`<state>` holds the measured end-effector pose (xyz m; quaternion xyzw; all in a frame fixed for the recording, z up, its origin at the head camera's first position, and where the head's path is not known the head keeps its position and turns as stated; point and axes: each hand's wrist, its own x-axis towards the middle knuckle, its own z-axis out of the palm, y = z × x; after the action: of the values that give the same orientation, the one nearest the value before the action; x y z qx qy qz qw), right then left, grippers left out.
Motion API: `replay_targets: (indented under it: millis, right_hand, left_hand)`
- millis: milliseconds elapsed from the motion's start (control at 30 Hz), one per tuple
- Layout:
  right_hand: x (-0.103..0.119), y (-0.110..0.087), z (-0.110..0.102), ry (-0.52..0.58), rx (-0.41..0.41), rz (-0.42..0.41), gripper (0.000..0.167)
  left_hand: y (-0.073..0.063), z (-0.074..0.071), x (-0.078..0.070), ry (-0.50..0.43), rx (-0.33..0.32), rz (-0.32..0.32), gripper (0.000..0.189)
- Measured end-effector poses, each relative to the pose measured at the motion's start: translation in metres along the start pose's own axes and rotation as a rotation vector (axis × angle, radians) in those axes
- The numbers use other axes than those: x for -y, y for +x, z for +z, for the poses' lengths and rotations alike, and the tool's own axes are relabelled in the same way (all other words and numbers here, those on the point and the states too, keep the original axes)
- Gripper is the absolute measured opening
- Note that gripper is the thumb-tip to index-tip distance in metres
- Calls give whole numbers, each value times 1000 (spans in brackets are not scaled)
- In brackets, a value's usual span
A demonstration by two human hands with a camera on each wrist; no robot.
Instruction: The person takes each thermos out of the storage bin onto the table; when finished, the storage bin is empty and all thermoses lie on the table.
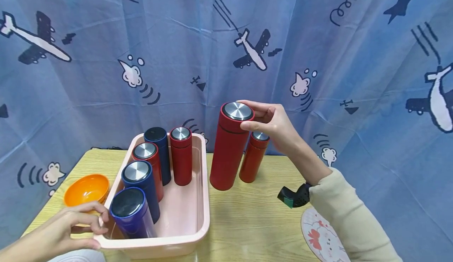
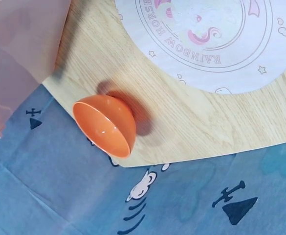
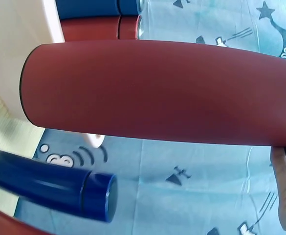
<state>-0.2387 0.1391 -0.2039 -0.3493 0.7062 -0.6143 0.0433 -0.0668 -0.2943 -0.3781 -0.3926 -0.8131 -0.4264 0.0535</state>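
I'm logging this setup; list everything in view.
Table: one, pale wood, below
Curtain: one, blue, behind
Bin: one, pink, on table
Bottles: three, blue, in bin
Bottles: two, red, in bin
Lifted bottle: one, red, above table
Standing bottles: two, red and blue, bin's right
Bowl: one, orange, bin's left
Mats: two, white, table's sides
Device: one, black, beside sleeve
Sleeve: one, cream, right arm
Left hand: one, gripping bin
Right hand: one, gripping lifted bottle

Head above; right wrist beside bottle (image 3: 152, 93)

a creased blue curtain (image 1: 162, 46), printed with planes and stars, was observed hanging behind a light wood-grain table (image 1: 262, 222).
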Motion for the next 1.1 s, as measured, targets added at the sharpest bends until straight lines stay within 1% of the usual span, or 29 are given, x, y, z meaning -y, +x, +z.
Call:
replay_targets:
  millis: [67,133,267,367,600,700,833,933,1100]
  right_hand:
    - [-4,-4,-4,-1,-8,5,50]
    - [-8,-7,-9,4,-15,1,49]
    - [-20,-15,-18,31,-26,-10,46]
    - [-29,-21,-24,42,-29,-10,46]
    - [-50,-32,-37,29,-14,-18,45]
    - [-59,-36,-41,34,-5,-11,45]
    - [-71,-42,-46,49,-16,14,48]
    - [-79,-46,-50,58,-23,30,50]
    - [-91,-56,-59,77,-31,30,50]
  left_hand:
    - [0,0,0,15,-3,1,34]
    - [0,0,0,7,-1,2,34]
    - [0,0,1,24,-9,33,36]
    - [0,1,1,30,-13,41,37]
    - [-1,1,1,11,-15,16,36]
    - [-2,1,1,9,-18,21,36]
    - [-2,1,1,14,-23,30,37]
    - [-2,1,1,7,-22,21,36]
    - [-2,1,1,-8,-17,17,36]
